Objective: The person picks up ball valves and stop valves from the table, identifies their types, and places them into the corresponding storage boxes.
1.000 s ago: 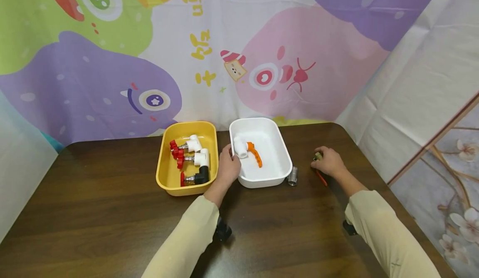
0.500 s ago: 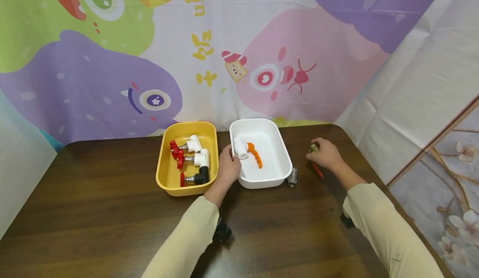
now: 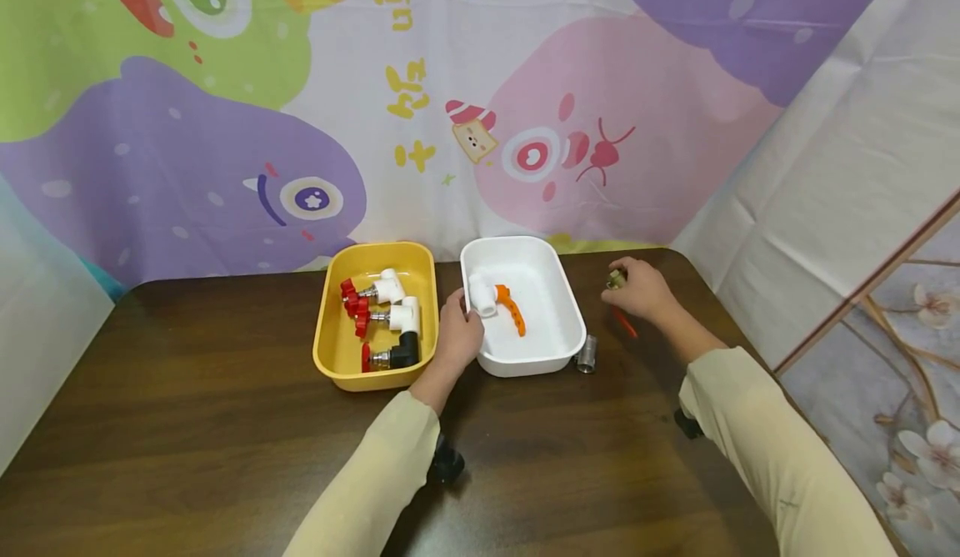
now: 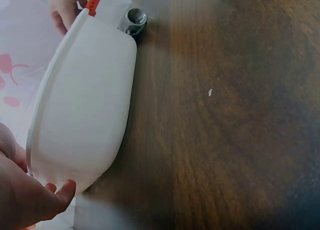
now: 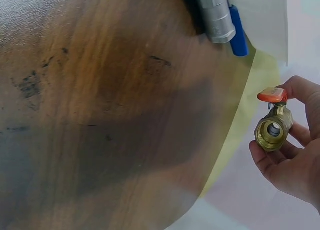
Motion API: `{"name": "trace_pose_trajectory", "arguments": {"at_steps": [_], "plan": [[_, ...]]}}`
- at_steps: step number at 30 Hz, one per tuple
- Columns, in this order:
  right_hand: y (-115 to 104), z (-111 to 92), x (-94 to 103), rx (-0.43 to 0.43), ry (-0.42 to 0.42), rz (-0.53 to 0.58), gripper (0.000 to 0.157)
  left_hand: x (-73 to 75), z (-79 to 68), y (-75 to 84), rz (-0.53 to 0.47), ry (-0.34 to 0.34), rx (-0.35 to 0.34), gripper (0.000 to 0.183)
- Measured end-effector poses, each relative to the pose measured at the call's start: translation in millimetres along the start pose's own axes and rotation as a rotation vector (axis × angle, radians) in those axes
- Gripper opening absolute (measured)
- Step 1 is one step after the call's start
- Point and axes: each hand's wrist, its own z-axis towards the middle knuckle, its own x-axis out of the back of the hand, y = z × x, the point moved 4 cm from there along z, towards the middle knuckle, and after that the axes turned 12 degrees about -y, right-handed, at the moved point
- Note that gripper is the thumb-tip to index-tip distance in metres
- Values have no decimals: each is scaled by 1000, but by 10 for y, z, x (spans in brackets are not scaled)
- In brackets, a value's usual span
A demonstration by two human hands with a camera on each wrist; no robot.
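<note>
My left hand (image 3: 459,332) grips the left wall of a white plastic tray (image 3: 534,367); the left wrist view shows the thumb against its outside. Inside that tray lies a white ball valve (image 3: 482,294) with an orange lever. To the tray's right, my right hand (image 3: 643,294) holds a brass ball valve (image 5: 274,127) above the table, its red lever (image 5: 272,95) sticking out and its round threaded opening showing in the right wrist view. On the table between them, close to the tray's front right corner, is a silver metal ball valve (image 3: 587,353) with a blue lever (image 5: 239,32).
A yellow tray (image 3: 375,383) stands left of the white one. It holds two white stop valves (image 3: 405,317) and a black stop valve (image 3: 407,352), all with red knobs. The dark wooden table (image 3: 225,457) ends at a printed cloth (image 3: 420,207) behind.
My right hand has lifted the brass ball valve and carried it left, toward the white tray. The left hand stays on that tray.
</note>
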Motion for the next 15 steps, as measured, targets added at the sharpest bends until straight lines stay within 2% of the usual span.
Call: {"name": "trace_pose_trajectory", "arguments": {"at_steps": [15], "plan": [[-269,91,91,24,-4,7,57,9,-35,32,14,9,-20,47]]}}
